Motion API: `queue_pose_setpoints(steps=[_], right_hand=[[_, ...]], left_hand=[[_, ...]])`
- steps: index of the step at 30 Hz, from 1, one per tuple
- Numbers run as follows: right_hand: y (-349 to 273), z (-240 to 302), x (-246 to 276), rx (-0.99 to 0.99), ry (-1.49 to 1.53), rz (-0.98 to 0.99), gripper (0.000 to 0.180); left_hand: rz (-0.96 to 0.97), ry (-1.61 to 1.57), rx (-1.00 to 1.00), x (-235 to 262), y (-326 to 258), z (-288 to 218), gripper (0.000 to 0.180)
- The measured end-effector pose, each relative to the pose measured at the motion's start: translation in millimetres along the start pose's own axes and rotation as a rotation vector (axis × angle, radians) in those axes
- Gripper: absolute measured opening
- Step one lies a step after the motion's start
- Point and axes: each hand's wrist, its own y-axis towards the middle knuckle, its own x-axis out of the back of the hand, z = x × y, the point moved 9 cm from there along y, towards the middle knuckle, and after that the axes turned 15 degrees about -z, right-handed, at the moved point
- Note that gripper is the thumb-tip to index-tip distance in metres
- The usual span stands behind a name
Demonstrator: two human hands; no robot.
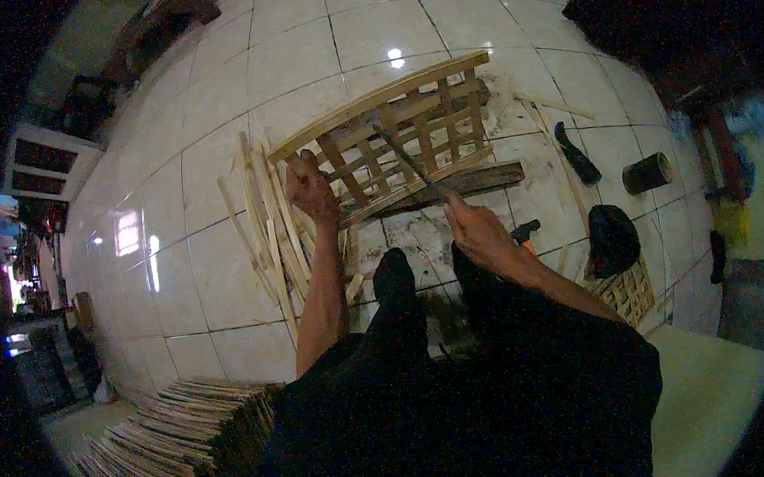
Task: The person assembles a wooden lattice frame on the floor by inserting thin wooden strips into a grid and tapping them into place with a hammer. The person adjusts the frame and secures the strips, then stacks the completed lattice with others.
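Note:
A slatted lattice panel [385, 150] of pale wood or bamboo strips lies slanted on the floor in front of me. My left hand [314, 190] is closed around its near left end. In my right hand [481, 233] is a long, narrow, dark-bladed knife [408, 159]. Its blade points up and left across the panel's openings; whether it touches the strips I cannot tell. A dark, rough wooden board [485, 181] lies along the panel's near edge, partly under it.
Loose strips [269, 226] lie beside my left forearm. Right of me are an orange-handled hammer [527, 233], a dark curved object [577, 157], a hollow cylinder [649, 173], a black bundle [613, 241] and a smaller woven panel [634, 291]. Stacked thin sticks [169, 420] lie lower left.

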Motion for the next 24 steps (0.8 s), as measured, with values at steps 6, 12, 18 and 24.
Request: queue_pose_setpoints(steps=[6,12,18,24], right_hand=[[-8,-12,-7,0.017,-0.009,0.039,0.029],[-1,-6,14,-0.152,-0.012,0.062,0.031],[-5,-54,40,-0.268,-0.089,-0.071,0.033],[-19,-66,59,-0.475,-0.043,-0.028,0.031]], left_hand=[[0.080,-0.106,-0.004,-3,-9,-26,0.029],[0.097,-0.016,0.141,-14,-12,-22,0.032],[0.176,0.064,0.223,-30,6,48,0.044],[0.003,0.095,0.404,-15,13,78,0.045]])
